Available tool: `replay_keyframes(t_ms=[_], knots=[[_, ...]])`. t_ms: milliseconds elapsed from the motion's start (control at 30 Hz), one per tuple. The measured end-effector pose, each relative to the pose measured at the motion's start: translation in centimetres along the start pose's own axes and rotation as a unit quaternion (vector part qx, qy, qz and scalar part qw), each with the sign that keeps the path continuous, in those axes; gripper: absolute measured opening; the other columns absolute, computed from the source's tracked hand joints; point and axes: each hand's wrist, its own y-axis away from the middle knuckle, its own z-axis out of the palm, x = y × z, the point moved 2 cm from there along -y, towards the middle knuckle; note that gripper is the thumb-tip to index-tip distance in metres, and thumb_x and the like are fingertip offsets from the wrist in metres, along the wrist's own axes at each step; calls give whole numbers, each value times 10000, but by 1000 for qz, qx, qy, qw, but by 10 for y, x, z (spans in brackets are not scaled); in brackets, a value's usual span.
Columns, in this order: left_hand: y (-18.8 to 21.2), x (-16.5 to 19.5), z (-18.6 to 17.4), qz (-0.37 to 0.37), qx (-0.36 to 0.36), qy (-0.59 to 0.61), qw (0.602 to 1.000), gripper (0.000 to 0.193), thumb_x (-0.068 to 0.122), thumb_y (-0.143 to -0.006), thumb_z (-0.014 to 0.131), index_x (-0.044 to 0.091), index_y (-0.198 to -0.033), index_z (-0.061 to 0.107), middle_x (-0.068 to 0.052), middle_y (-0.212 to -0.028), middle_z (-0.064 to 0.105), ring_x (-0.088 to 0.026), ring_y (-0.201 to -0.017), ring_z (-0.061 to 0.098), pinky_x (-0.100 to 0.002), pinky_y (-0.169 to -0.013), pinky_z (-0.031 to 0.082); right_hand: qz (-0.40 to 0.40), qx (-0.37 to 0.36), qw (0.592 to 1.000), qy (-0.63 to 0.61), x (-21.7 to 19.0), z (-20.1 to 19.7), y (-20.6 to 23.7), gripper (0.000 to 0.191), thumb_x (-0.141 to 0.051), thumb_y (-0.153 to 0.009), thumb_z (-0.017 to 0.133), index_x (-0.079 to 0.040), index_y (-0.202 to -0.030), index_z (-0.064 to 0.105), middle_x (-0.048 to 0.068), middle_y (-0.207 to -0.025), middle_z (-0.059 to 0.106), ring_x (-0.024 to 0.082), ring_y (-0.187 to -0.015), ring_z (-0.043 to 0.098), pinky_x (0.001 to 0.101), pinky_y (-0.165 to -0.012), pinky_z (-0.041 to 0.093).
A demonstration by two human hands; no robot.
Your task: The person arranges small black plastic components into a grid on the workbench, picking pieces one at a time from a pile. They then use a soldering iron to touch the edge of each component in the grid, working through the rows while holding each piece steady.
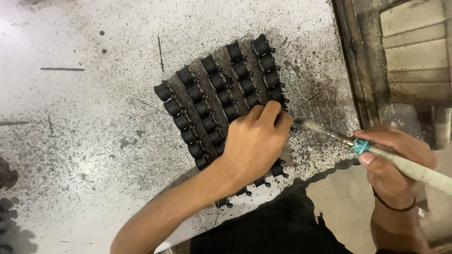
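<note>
Several rows of small black cylindrical parts [207,101] lie side by side on a stained white worktop [84,117]. My left hand [254,141] rests on the near right end of these rows, fingers curled down onto one black part [278,96]. My right hand [393,162] grips the pale handle of a soldering iron [376,153] with a blue collar. The iron's metal tip [299,123] reaches left and meets the parts just beside my left fingertips. Parts under my left hand are hidden.
Dark soot and specks cover the worktop around the parts. The worktop's right edge [351,70] runs along a grimy metal frame, with pale blocks [414,42] beyond it. My dark clothing [273,230] fills the bottom middle. Dark shapes sit at the far left edge.
</note>
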Motion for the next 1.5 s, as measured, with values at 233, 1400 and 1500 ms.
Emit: replay_keyframes(t_ms=[233,1400,1500], knots=[[-5,7,7,2,-18,17,1000,263,-38,-693,687,-34,-952,642,-152,-944,564,-275,-787,665,-374,-551,563,-67,-115,980,148,-42,-6,-16,331,-249,-945,704,52,-1082,711,125,-792,704,144,-621,672,234,-510,498],[-26,14,-37,-30,-9,35,999,272,-47,-704,698,-23,-975,683,-167,-919,634,-322,-751,685,-407,-600,585,29,-101,991,87,-49,-14,-47,337,-120,-851,754,72,-1127,735,146,-832,734,159,-622,654,240,-525,472],[-26,22,-66,-85,-59,115,988,174,-69,-912,620,-2,-1058,685,-146,-877,666,-259,-605,680,-374,-489,540,-3,-16,997,-82,-32,-4,-48,266,-55,-883,680,59,-1122,707,170,-941,734,157,-682,705,236,-615,555]])
